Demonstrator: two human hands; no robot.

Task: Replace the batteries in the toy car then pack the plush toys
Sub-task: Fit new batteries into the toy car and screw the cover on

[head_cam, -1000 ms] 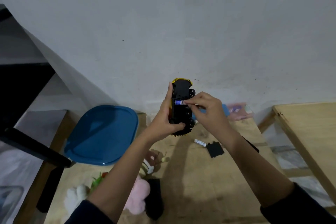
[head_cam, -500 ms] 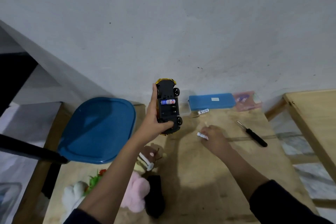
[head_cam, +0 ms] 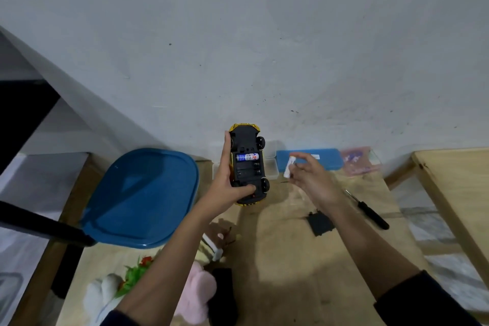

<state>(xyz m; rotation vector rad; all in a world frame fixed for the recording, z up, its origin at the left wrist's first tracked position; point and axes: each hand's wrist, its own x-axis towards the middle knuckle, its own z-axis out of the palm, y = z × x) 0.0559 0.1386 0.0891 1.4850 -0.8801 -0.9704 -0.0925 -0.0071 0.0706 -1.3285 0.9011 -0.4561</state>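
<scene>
Nearest to us, the plush toys (head_cam: 201, 291) are lying in a heap at the front left of the counter (head_cam: 291, 286), not yet packed. Just beyond them, a black battery cover (head_cam: 320, 224) is lying flat beside our right forearm, and a screwdriver (head_cam: 370, 210) is resting further right.

Above the counter, our left hand (head_cam: 227, 183) is gripping the toy car (head_cam: 247, 140), underside facing us and nose pointing up the wall. Its fingers (head_cam: 226, 151) are wrapping the car's left side while the thumb is pressing near the rear wheels. One seated battery (head_cam: 247, 157) is filling the top slot of the open compartment (the slots below look unfilled).

Our right hand (head_cam: 315, 183) is pinching a loose battery (head_cam: 289, 167) at its fingertips, just beside the car and not touching it.

Farther back, a clear container (head_cam: 271, 167), a blue box (head_cam: 309, 159) and a pink packet (head_cam: 357, 160) are sitting against the wall, with a large blue lid (head_cam: 140, 198) to the left.

We are judging the risks: the light pinch could be letting the loose battery slip and roll; it could be going in the wrong way round; and with the cover off, tilting the car could be shaking the seated one out.
</scene>
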